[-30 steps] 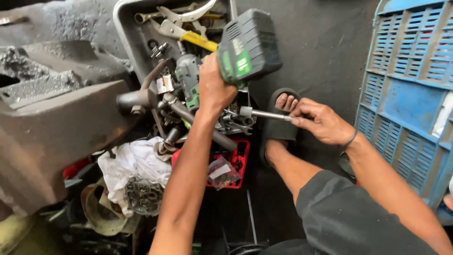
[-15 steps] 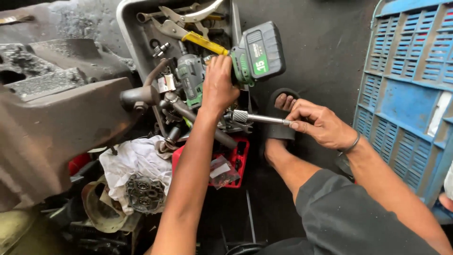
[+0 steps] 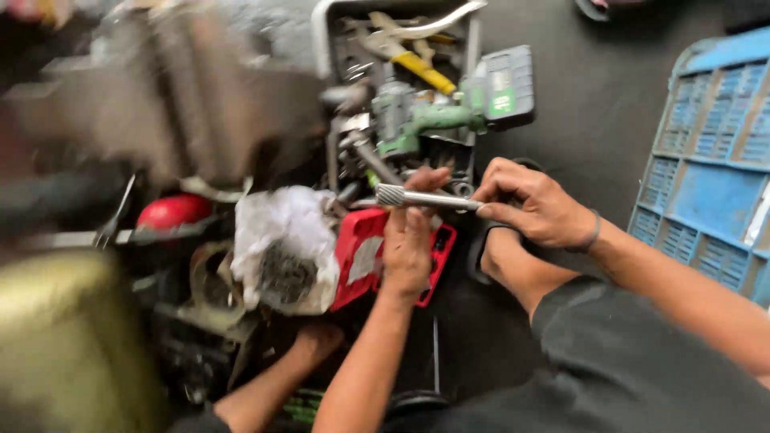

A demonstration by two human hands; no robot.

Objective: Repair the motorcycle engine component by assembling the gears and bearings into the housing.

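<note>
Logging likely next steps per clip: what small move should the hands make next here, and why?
Probably bring the left hand up to steady the knurled end of the metal extension bar. The right hand pinches only the bar's other end, so it juts out level over the red case, and the left fingers sit just beneath it.

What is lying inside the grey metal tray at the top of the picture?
The grey metal tray holds yellow-handled pliers, a curved silver tool and the green cordless drill, whose battery end sticks out over the rim. Beneath them is blurred clutter; the tray floor is covered.
</note>
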